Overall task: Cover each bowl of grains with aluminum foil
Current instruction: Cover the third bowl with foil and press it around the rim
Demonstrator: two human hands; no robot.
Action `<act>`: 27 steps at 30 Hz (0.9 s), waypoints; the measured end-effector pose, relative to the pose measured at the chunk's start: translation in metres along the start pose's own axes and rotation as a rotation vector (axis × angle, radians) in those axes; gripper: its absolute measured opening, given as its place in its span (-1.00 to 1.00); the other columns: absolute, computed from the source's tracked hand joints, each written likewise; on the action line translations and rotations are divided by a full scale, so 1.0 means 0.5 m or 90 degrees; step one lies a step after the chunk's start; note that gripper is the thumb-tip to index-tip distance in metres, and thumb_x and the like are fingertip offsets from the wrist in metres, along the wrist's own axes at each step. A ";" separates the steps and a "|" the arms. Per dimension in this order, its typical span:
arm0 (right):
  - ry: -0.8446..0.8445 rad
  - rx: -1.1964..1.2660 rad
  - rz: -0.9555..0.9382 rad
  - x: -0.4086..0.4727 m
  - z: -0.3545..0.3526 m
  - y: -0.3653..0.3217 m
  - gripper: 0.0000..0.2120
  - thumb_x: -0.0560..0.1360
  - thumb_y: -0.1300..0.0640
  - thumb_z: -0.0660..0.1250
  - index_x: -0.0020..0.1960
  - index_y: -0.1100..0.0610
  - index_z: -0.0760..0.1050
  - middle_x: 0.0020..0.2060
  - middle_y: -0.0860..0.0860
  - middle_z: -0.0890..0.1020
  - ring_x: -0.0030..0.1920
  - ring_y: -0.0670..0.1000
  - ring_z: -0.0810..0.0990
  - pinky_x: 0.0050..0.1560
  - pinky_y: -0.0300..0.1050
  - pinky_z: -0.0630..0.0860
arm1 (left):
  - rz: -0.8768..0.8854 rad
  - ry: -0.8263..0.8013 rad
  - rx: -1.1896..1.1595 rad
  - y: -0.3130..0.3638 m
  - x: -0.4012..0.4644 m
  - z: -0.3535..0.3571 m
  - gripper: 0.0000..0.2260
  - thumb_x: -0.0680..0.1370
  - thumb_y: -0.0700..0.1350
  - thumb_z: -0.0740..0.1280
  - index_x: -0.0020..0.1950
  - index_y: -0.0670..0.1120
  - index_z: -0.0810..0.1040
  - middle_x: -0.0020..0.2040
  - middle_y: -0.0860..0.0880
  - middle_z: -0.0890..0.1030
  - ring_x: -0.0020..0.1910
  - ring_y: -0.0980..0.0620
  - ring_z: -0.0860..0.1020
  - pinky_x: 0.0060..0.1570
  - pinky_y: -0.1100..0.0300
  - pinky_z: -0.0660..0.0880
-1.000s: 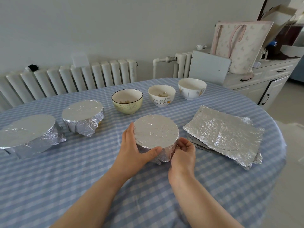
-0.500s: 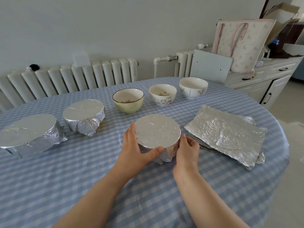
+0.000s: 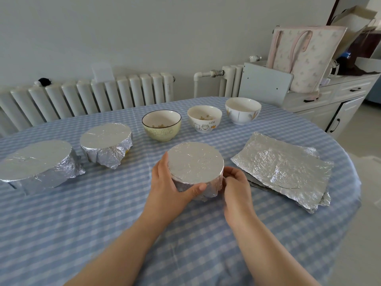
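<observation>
Left hand (image 3: 169,186) cupped and gripped the foil-covered bowl (image 3: 195,162) just left of the foil stack (image 3: 282,166), right hand (image 3: 237,182) pinched its skirt; best crimped tight under the rim all round.

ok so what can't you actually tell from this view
Head view only:
- What is in the three foil-wrapped bowls, such as the one held: foil hides it.
- White bowl, far right: contents too faint to tell.
- Right hand fingertips: hidden behind that bowl's side.
- Number of foil sheets in the stack: the top sheet covers the rest.
- Left hand fingers: partly behind the bowl.
</observation>
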State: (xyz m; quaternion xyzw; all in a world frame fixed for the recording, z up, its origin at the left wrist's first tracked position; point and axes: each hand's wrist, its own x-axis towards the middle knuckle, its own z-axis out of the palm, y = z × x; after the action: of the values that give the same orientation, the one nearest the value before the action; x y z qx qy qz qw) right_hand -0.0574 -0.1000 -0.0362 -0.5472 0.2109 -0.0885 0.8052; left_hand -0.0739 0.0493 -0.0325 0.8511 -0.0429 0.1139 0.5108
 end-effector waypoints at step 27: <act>-0.086 -0.188 -0.240 -0.011 -0.052 0.032 -0.95 0.52 0.19 0.38 -0.11 0.11 0.53 0.05 -0.11 0.66 -0.05 -0.25 0.64 -0.04 -0.33 0.50 | 0.044 -0.035 0.030 -0.024 0.026 -0.011 0.16 0.12 0.48 0.40 0.57 0.00 0.06 0.48 0.11 0.14 0.40 0.26 0.21 0.23 0.58 0.12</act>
State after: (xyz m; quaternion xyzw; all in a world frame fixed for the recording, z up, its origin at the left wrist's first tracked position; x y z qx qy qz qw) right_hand -0.0750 -0.1136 -0.0575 -0.6932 0.0611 -0.1685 0.6981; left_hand -0.0599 0.0602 -0.0373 0.8637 -0.0836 0.1093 0.4848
